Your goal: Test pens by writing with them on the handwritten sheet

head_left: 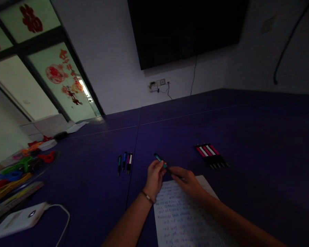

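A green-and-black pen (159, 158) is held at a slant between both hands, above the top edge of a sheet of paper (180, 219) covered with handwriting. My left hand (155, 175), with a band on its wrist, pinches the pen's upper part. Fingers of my right hand (186, 180) close round its lower, dark end; the tip is partly hidden. On the left lie a green pen (119, 164), a blue pen (124, 160), and a purple and a white pen (130, 163) side by side. A row of several pink and white pens (209, 154) rests to the right.
A white power bank (18, 219) with a white cable (68, 214) lies at the lower left. Behind it are several colourful scissors (23, 164) and a roll of white tape (47, 144). The purple table (260, 144) reaches the wall, below a dark screen (190, 31).
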`<state>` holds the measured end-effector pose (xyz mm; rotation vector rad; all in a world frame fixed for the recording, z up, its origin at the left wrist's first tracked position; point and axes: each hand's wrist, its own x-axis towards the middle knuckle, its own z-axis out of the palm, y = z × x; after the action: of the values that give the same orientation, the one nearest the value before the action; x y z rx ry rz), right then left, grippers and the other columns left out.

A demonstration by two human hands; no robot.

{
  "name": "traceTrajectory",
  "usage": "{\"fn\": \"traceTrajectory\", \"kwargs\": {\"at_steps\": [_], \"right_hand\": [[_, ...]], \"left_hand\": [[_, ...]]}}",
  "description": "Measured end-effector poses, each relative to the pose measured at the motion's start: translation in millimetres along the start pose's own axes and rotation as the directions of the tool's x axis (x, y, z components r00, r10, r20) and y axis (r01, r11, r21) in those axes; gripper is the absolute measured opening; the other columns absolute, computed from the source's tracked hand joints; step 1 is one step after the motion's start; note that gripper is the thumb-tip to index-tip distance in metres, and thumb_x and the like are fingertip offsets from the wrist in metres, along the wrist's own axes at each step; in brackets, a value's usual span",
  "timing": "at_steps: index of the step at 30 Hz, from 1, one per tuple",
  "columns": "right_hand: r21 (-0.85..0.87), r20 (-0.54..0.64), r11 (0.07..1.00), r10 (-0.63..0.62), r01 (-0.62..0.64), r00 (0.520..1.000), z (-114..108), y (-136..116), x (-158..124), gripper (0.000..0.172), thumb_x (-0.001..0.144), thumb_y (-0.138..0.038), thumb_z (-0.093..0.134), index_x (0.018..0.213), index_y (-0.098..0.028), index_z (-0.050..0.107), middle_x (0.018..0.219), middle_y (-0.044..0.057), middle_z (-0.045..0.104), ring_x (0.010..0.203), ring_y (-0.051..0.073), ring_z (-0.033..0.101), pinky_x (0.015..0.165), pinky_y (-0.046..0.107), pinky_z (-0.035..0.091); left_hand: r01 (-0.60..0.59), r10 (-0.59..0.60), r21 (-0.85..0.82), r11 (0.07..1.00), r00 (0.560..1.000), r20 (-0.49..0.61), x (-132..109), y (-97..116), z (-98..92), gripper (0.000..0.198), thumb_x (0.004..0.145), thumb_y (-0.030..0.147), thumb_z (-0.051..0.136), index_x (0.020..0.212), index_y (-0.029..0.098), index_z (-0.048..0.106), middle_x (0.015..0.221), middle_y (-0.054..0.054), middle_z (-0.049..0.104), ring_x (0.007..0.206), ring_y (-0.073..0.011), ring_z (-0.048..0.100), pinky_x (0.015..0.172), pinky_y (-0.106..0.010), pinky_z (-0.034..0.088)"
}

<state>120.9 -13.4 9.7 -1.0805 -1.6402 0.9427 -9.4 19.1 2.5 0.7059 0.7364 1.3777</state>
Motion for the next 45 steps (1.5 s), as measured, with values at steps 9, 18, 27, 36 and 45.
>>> {"fn": "traceTrajectory", "kwargs": {"at_steps": [9, 18, 27, 36, 45], "right_hand": [[0.777, 0.339, 0.404, 0.376, -0.482, 0.862, -8, 7, 8, 0.034, 0.082, -0.037, 0.038, 0.085, -0.012, 0.062, 0.095, 0.013, 0.063, 0.086, 0.02, 0.06, 0.089, 0.039, 0.037], [0.738, 0.402, 0.476, 0.258, -0.477, 0.879, -7, 8, 1, 0.016, 0.072, -0.02, 0.057, 0.085, -0.013, 0.063, 0.082, 0.007, 0.065, 0.079, 0.014, 0.06, 0.083, 0.029, 0.04], [0.713, 0.368, 0.537, 0.261, -0.451, 0.893, -6, 15, 2, 0.022, 0.063, -0.018, 0.067, 0.085, -0.018, 0.064, 0.081, 0.003, 0.063, 0.071, 0.011, 0.057, 0.073, 0.027, 0.041], [0.72, 0.42, 0.51, 0.22, -0.471, 0.88, -4, 11, 3, 0.018, 0.072, -0.023, 0.058, 0.085, -0.013, 0.064, 0.087, 0.009, 0.065, 0.083, 0.016, 0.059, 0.087, 0.034, 0.037], [0.693, 0.431, 0.547, 0.208, -0.47, 0.878, -7, 18, 3, 0.022, 0.073, -0.024, 0.059, 0.091, -0.012, 0.062, 0.09, 0.01, 0.064, 0.089, 0.017, 0.058, 0.088, 0.034, 0.037]], "left_hand": [[-0.032, 0.032, 0.019, 0.999, 0.999, 0.001, -1, 0, 0.5, 0.062, 0.056, 0.014, 0.069, 0.113, 0.02, 0.047, 0.081, -0.001, 0.061, 0.074, -0.0095, 0.056, 0.071, -0.022, 0.04], [0.038, -0.043, 0.061, 0.997, 0.995, 0.093, -5, 5, 3.9, 0.066, 0.06, 0.016, 0.068, 0.12, 0.022, 0.041, 0.091, -0.006, 0.063, 0.086, -0.0163, 0.057, 0.077, -0.029, 0.041], [0.078, -0.086, 0.055, 0.995, 0.982, 0.169, -5, 8, 5.6, 0.061, 0.062, 0.018, 0.066, 0.118, 0.019, 0.042, 0.092, -0.01, 0.063, 0.082, -0.019, 0.059, 0.076, -0.032, 0.042], [0.095, -0.111, 0.087, 0.992, 0.973, 0.204, -5, 8, 2.9, 0.069, 0.066, 0.022, 0.064, 0.126, 0.026, 0.03, 0.094, -0.008, 0.062, 0.08, -0.0182, 0.059, 0.066, -0.028, 0.044], [0.092, -0.107, 0.089, 0.992, 0.977, 0.184, -5, 9, 4.6, 0.066, 0.063, 0.021, 0.066, 0.122, 0.025, 0.036, 0.088, -0.007, 0.062, 0.075, -0.0174, 0.06, 0.064, -0.027, 0.045]]}}
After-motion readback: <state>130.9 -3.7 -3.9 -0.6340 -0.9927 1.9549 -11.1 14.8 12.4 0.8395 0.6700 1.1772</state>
